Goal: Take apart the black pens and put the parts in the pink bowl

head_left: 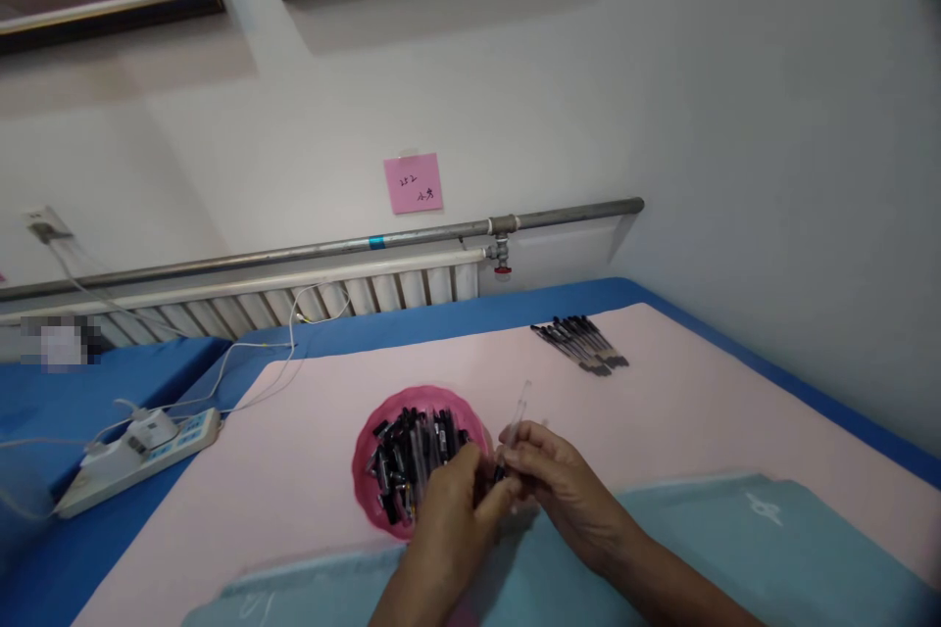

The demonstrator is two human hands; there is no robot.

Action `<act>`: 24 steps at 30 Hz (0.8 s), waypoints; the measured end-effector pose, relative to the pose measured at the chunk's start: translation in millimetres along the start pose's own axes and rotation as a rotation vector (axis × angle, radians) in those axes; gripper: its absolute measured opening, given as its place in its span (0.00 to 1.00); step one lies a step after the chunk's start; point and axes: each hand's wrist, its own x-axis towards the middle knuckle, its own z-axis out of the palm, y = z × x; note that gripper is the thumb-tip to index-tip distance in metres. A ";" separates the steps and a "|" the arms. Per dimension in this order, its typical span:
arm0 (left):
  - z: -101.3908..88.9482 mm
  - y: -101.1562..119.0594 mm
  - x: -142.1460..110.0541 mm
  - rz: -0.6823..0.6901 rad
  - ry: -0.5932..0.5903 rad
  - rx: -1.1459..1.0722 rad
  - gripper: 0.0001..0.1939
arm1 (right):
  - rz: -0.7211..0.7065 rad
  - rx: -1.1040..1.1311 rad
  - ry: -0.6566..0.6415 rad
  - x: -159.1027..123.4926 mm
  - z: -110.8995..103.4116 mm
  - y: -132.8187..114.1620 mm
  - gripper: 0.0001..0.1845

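My left hand (450, 502) and my right hand (553, 482) meet just right of a pink bowl (368, 470) that holds several black and clear pen parts (412, 456). The right hand's fingers are closed on a clear pen barrel (517, 408) that points up and away. The left hand's fingers pinch at the barrel's near end, on a small dark part that I cannot make out. A row of several assembled black pens (580, 343) lies on the pink table cover (706, 402) farther back and to the right.
A white power strip (139, 456) with cables lies at the left on the blue cloth. A translucent blue sheet (735, 539) covers the near edge. Behind stand a radiator (368, 294), a pipe and a wall bearing a pink note (413, 183).
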 end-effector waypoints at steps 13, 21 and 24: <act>-1.9 -5.9 2.9 -0.387 -0.402 -0.950 0.18 | -0.039 0.114 -0.045 -2.0 2.2 1.8 0.08; -5.0 -4.4 4.3 -0.439 -0.571 -1.157 0.18 | -0.070 0.157 -0.006 -4.8 11.0 -3.3 0.10; 1.5 -4.5 6.1 -0.268 -0.264 -0.830 0.21 | -0.085 0.085 0.017 -0.1 6.6 0.3 0.09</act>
